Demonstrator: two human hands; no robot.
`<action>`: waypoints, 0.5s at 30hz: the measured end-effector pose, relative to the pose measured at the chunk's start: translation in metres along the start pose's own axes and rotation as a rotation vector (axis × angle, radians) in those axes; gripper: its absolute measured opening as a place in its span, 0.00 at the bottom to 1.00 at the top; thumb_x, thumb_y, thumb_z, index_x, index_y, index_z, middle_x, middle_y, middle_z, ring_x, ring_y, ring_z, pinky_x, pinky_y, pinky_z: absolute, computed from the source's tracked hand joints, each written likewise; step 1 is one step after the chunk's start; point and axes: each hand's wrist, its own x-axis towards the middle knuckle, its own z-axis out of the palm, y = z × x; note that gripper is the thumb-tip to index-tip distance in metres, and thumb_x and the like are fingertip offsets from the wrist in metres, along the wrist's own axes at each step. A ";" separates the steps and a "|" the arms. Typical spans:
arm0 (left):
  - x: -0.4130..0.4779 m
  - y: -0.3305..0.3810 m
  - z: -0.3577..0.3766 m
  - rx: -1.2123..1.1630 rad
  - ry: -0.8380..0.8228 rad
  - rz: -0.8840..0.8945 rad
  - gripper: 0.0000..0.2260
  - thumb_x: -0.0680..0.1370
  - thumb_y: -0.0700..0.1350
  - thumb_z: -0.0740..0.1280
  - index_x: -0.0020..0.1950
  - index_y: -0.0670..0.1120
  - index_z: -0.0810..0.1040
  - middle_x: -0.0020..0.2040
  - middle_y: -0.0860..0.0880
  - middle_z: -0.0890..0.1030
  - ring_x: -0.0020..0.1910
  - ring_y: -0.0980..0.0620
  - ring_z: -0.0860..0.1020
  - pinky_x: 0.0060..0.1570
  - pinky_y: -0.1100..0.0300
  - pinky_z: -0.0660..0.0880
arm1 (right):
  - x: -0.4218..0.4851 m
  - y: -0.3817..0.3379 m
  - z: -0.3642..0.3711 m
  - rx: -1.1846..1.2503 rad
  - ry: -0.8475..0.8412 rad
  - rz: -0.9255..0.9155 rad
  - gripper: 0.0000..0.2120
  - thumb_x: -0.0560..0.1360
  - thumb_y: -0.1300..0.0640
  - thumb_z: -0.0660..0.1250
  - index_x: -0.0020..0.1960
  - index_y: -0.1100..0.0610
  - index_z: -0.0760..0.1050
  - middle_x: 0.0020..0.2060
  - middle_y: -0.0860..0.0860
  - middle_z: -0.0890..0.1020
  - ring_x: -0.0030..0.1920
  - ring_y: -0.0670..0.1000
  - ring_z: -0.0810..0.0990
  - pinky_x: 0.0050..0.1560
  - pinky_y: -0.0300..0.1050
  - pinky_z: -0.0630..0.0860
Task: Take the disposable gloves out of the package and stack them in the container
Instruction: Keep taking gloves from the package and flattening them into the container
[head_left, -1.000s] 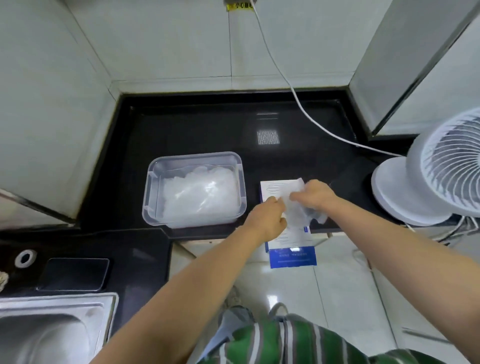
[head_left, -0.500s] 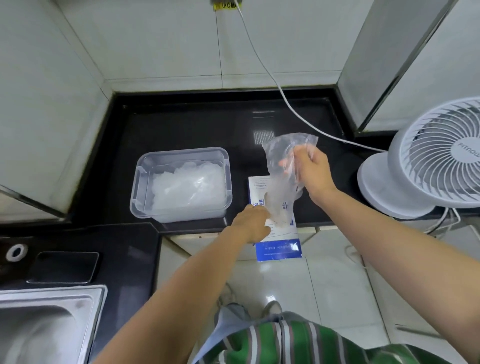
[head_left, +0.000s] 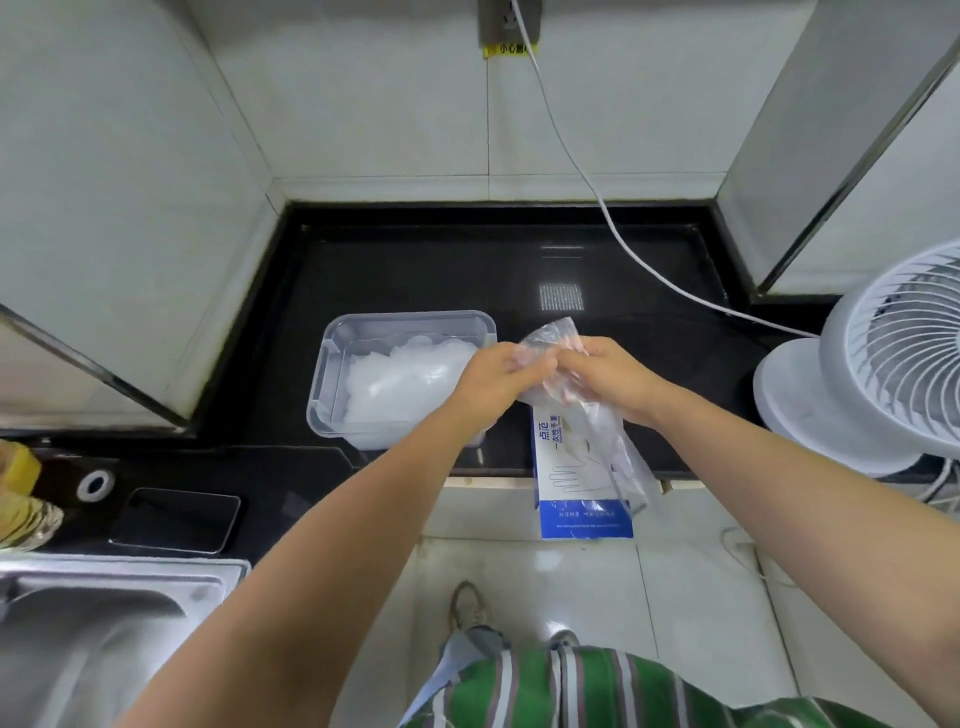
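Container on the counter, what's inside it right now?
A loose pile of translucent gloves lies in the container. The left hand, holding another glove, covers its near right corner, so what lies there cannot be seen.

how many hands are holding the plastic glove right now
2. The left hand pinches the top of the clear disposable glove beside the right rim of the container. The right hand holds it alongside, above the glove package.

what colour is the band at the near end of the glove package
Blue, below a white panel on the glove package, clearest in the head view.
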 end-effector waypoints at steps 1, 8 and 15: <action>0.000 -0.001 -0.006 0.032 0.041 0.030 0.07 0.78 0.45 0.68 0.51 0.42 0.82 0.45 0.47 0.82 0.39 0.61 0.79 0.40 0.70 0.75 | 0.003 -0.003 0.002 0.020 -0.027 0.011 0.12 0.79 0.54 0.66 0.53 0.61 0.82 0.45 0.56 0.85 0.45 0.51 0.83 0.49 0.45 0.77; 0.003 -0.014 -0.062 0.065 0.265 -0.071 0.09 0.79 0.47 0.65 0.54 0.42 0.78 0.41 0.46 0.78 0.30 0.51 0.76 0.32 0.64 0.76 | 0.018 -0.007 0.001 -0.053 -0.222 0.173 0.09 0.75 0.54 0.72 0.44 0.60 0.79 0.39 0.54 0.81 0.41 0.51 0.79 0.49 0.45 0.73; 0.005 -0.023 -0.092 0.006 0.143 -0.254 0.11 0.78 0.57 0.65 0.50 0.50 0.77 0.49 0.49 0.80 0.43 0.54 0.80 0.37 0.66 0.75 | 0.041 -0.022 0.035 -0.014 -0.156 0.136 0.05 0.76 0.62 0.69 0.42 0.57 0.79 0.32 0.51 0.80 0.30 0.45 0.74 0.35 0.38 0.70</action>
